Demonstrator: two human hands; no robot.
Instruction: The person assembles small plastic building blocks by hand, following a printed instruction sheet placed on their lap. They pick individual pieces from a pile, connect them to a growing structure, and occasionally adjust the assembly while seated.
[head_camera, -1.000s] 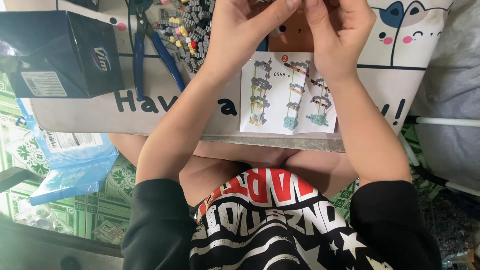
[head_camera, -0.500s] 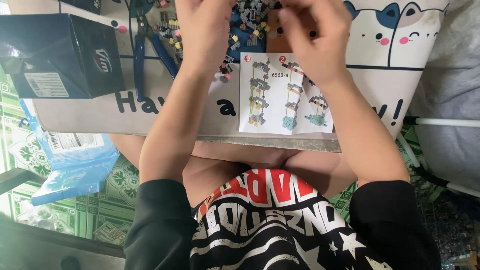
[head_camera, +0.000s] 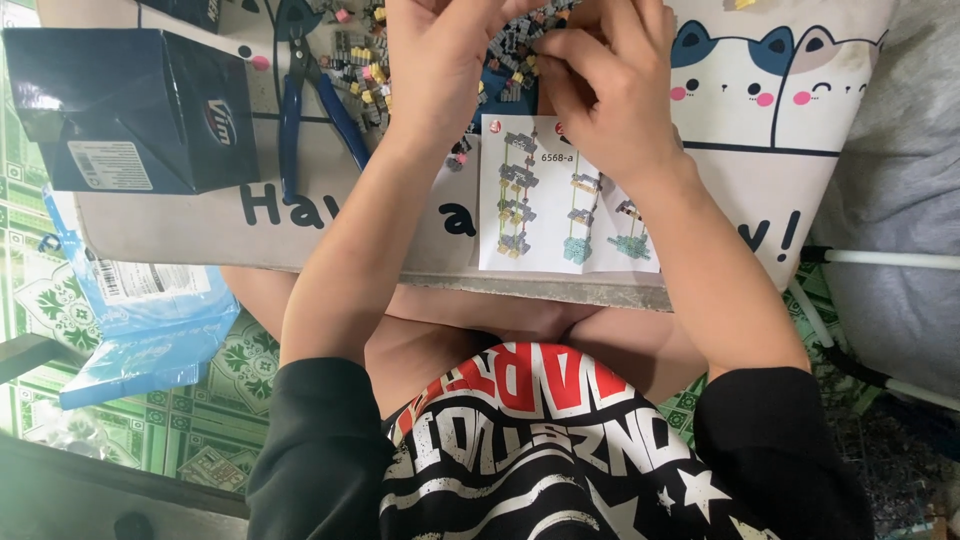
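The surface (head_camera: 820, 190) across my lap (pale, printed with cat faces) carried a dark blue box (head_camera: 130, 105) at one end, an instruction sheet (head_camera: 545, 215) by its near edge, and blue-handled pliers (head_camera: 300, 90). My left hand (head_camera: 440, 60) and right hand (head_camera: 615, 95) were close together, fingers pinching among the small building bricks (head_camera: 365, 60) scattered just beyond the sheet; which brick they gripped I couldn't tell.
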